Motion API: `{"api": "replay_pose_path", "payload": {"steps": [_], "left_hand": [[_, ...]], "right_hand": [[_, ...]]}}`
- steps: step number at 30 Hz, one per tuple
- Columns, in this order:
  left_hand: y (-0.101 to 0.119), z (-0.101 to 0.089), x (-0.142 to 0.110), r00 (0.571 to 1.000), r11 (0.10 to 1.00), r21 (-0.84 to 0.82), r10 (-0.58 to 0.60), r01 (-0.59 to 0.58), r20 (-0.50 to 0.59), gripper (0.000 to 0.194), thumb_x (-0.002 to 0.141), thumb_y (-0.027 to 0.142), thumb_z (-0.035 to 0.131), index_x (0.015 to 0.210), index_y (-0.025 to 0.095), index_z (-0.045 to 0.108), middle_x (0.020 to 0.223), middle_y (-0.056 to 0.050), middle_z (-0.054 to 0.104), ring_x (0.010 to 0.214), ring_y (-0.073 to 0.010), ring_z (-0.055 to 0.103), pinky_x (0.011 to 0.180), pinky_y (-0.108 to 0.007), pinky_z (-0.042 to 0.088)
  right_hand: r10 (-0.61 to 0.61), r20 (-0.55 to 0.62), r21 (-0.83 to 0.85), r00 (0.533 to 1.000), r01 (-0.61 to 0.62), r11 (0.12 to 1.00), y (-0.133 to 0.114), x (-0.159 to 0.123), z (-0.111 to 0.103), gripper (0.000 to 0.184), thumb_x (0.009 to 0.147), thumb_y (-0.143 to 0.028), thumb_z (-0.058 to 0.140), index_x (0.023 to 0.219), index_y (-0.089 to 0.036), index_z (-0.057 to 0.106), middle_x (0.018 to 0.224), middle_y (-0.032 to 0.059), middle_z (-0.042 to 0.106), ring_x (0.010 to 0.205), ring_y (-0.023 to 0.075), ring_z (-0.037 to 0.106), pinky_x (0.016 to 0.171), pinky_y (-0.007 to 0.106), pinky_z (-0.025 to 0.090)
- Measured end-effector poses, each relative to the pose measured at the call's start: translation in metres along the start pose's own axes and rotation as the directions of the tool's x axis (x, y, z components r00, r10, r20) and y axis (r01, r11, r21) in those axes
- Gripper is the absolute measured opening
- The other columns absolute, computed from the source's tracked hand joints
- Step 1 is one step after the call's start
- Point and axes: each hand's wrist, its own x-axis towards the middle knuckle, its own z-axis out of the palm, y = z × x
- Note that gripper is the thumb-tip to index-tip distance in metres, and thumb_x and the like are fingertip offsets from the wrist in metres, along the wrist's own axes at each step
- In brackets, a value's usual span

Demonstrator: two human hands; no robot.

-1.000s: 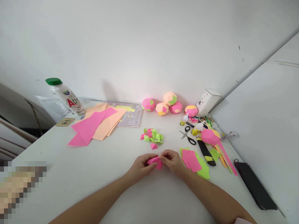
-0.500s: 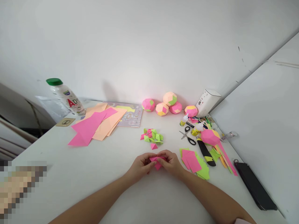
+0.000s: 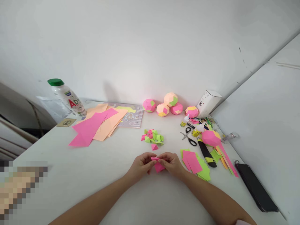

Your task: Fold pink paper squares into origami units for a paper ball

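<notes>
Between my two hands is a small pink piece of paper [image 3: 159, 167], partly folded, its lower corner hanging below my fingers. My left hand [image 3: 142, 165] pinches its left side between thumb and fingers. On the other side my right hand [image 3: 171, 164] grips the paper the same way, thumb on the front. Fingers hide much of the folds. Just beyond my hands sits a pile of small folded green and pink paper pieces [image 3: 152, 136], with a single pink folded piece [image 3: 154, 147] at its near edge. Pink cut sheets [image 3: 192, 162] lie over green sheets [image 3: 205, 170] beside my right hand.
Scissors [image 3: 188, 137], a glue bottle [image 3: 197, 129] and a black-yellow cutter [image 3: 207, 153] lie at right, near a black phone [image 3: 256, 186]. Faceted paper balls [image 3: 170, 99] line the wall. Large pink and peach sheets [image 3: 87, 128] and a white bottle [image 3: 67, 97] stand left.
The pink paper has turned and shifted slightly between my hands, and its lower corner hangs differently. My right hand has changed its pinch; both hands stay close together in the same spot.
</notes>
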Motion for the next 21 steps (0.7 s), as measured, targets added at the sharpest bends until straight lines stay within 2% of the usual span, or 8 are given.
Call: {"api": "replay_pose_path", "payload": {"steps": [6,15,21], "left_hand": [[0.0025,0.0003,-0.0013,1.000,1.000,-0.005,0.011,-0.011,0.029,0.026,0.073,0.040,0.062,0.083,0.016,0.059,0.060,0.004,0.053,0.044,-0.0066,0.046,0.042,-0.019,0.039],[0.0039,0.0012,-0.0026,0.999,0.996,0.089,-0.009,0.006,0.032,0.028,0.074,0.044,0.059,0.076,0.016,0.057,0.049,0.006,0.047,0.040,-0.0063,0.041,0.040,-0.018,0.034],[0.0068,0.0016,-0.0035,1.000,0.998,0.066,-0.004,0.002,0.027,0.026,0.074,0.042,0.059,0.074,0.016,0.055,0.051,0.006,0.047,0.041,-0.0063,0.041,0.040,-0.018,0.035]], "right_hand": [[0.038,0.015,0.025,0.999,-0.038,0.999,0.0002,0.0003,-0.0001,0.026,0.075,-0.039,0.062,0.082,-0.014,0.066,0.065,0.0029,0.064,0.055,0.0110,0.054,0.050,0.021,0.042],[0.017,0.020,-0.039,1.000,-0.016,0.999,-0.0011,0.0003,-0.0013,0.026,0.076,-0.039,0.061,0.079,-0.014,0.066,0.062,0.0019,0.061,0.052,0.0092,0.049,0.047,0.020,0.039],[0.019,0.032,-0.022,0.999,-0.018,1.000,0.0008,-0.0001,-0.0018,0.024,0.076,-0.036,0.061,0.080,-0.014,0.066,0.062,0.0016,0.060,0.052,0.0092,0.049,0.048,0.020,0.038]]}}
